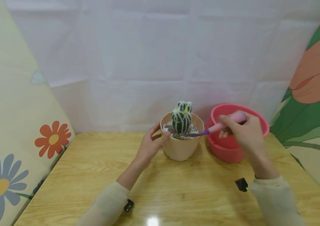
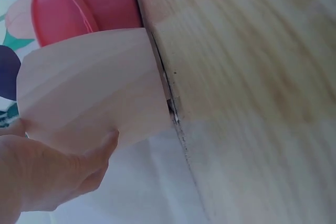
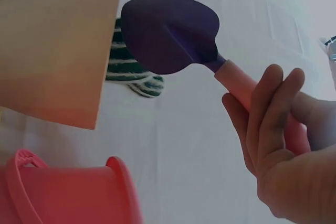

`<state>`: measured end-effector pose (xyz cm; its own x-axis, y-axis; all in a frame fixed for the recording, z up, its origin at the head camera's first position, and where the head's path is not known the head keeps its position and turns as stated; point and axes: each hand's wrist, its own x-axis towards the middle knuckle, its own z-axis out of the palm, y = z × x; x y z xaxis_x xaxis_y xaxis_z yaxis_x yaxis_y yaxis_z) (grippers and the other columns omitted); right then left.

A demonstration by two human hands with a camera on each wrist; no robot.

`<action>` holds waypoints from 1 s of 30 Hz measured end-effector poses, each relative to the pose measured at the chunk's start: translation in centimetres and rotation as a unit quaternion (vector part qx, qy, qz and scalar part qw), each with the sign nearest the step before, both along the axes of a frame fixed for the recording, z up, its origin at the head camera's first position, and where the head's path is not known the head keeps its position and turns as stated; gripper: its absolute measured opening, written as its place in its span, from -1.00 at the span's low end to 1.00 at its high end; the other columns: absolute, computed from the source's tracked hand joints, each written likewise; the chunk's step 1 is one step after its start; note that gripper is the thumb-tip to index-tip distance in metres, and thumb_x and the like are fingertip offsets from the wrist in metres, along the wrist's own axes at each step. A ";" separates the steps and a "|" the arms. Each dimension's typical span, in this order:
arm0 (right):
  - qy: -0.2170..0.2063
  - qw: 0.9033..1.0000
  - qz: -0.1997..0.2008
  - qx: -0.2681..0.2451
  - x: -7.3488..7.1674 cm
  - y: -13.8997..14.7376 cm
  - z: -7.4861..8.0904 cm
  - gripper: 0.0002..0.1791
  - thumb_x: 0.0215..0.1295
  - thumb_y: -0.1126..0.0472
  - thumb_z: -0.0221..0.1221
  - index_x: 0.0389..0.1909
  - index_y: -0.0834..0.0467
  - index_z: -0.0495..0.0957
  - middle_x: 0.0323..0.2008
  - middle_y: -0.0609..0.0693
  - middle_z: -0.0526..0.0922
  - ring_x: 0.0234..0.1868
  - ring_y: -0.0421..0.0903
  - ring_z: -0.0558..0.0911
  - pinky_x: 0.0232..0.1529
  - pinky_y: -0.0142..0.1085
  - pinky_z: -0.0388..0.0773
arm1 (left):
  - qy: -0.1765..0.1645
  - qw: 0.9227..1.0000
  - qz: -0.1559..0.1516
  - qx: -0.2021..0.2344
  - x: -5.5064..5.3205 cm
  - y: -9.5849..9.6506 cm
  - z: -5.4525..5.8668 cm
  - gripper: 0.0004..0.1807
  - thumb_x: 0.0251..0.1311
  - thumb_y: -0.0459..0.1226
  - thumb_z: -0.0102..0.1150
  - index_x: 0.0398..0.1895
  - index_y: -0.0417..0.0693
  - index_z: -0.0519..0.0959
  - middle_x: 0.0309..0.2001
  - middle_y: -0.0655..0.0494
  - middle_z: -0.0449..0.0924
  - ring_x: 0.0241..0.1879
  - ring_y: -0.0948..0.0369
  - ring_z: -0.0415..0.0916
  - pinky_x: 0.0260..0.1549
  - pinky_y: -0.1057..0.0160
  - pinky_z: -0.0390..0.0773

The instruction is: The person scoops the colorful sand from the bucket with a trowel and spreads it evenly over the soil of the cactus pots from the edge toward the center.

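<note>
A striped green-and-white cactus (image 1: pixel 181 122) with a small yellow flower stands upright in a peach flowerpot (image 1: pixel 181 150), among pale, multicoloured pebbles. My left hand (image 1: pixel 151 144) holds the pot by its left side, the thumb near the front of the rim; in the left wrist view its fingers lie against the pot's wall (image 2: pixel 94 87). With my right hand (image 1: pixel 249 135) I grip a small garden trowel by its pink handle (image 1: pixel 228 122). The trowel's purple blade (image 3: pixel 170 35) reaches over the pot's right rim, its tip beside the cactus base.
Right beside the pot is a pink-red bucket (image 1: pixel 225 153), below my right hand. The wooden table (image 1: pixel 100 163) ends at a white sheet (image 1: pixel 148 62) behind. Small black pieces (image 1: pixel 241 184) show close to both sleeves. Flower-patterned walls flank the table.
</note>
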<state>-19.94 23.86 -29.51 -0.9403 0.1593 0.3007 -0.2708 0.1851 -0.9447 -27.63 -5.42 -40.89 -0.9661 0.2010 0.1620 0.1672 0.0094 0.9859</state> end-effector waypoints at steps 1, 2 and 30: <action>-0.001 1.000 0.004 0.008 0.3 0.2 0.2 -0.50 0.27 -0.05 0.40 -0.29 0.38 0.64 -0.38 0.23 0.75 -0.57 0.04 0.66 -0.47 -0.26 0.71 | 0.007 1.000 0.011 -0.007 0.1 0.1 0.1 -0.19 0.31 0.02 0.34 0.55 0.06 0.26 0.46 0.06 0.28 0.30 0.01 0.35 0.16 -0.09 0.54; -0.001 1.000 0.010 0.020 0.6 0.4 0.4 -0.50 0.28 -0.07 0.39 -0.28 0.37 0.64 -0.36 0.22 0.76 -0.55 0.05 0.66 -0.45 -0.25 0.71 | 0.015 1.000 0.023 -0.015 0.1 0.1 0.3 -0.23 0.32 0.00 0.34 0.52 0.03 0.30 0.42 0.04 0.33 0.28 0.00 0.37 0.17 -0.08 0.54; -0.022 0.999 0.002 0.025 5.6 6.4 1.7 -0.58 0.23 0.10 0.46 -0.05 0.34 0.68 -0.26 0.23 0.76 -0.21 0.04 0.75 -0.09 -0.33 0.62 | 0.153 0.970 -0.134 -0.130 6.5 3.8 4.3 -0.71 0.41 -0.30 0.22 0.13 -0.15 0.61 -0.17 0.00 0.64 -0.24 0.06 0.63 -0.30 0.12 0.73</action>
